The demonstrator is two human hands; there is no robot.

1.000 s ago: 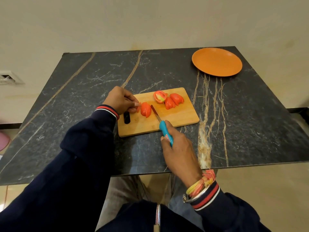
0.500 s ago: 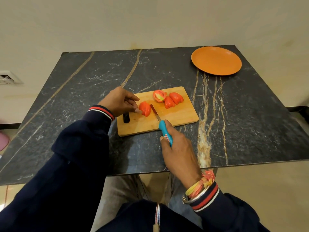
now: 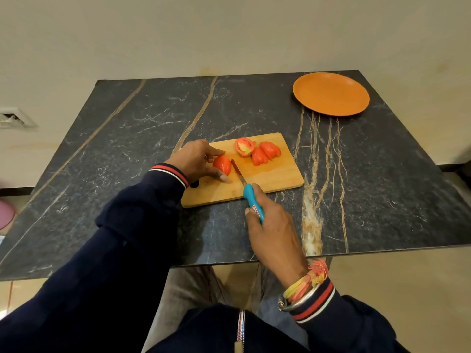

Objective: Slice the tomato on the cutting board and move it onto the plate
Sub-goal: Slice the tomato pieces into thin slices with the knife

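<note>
I'm seeing the tomato piece (image 3: 222,165) sitting red and glossy on the cutting board's (image 3: 270,178) left half — my left hand (image 3: 195,161) is now pinching it, fingers spread wider than before. My right hand (image 3: 274,231) is gripping the knife (image 3: 246,189), its blade pointing far-left beside the piece. Cut wedges (image 3: 257,150) are lying farther right; the plate (image 3: 330,93) is sitting far right.
</note>
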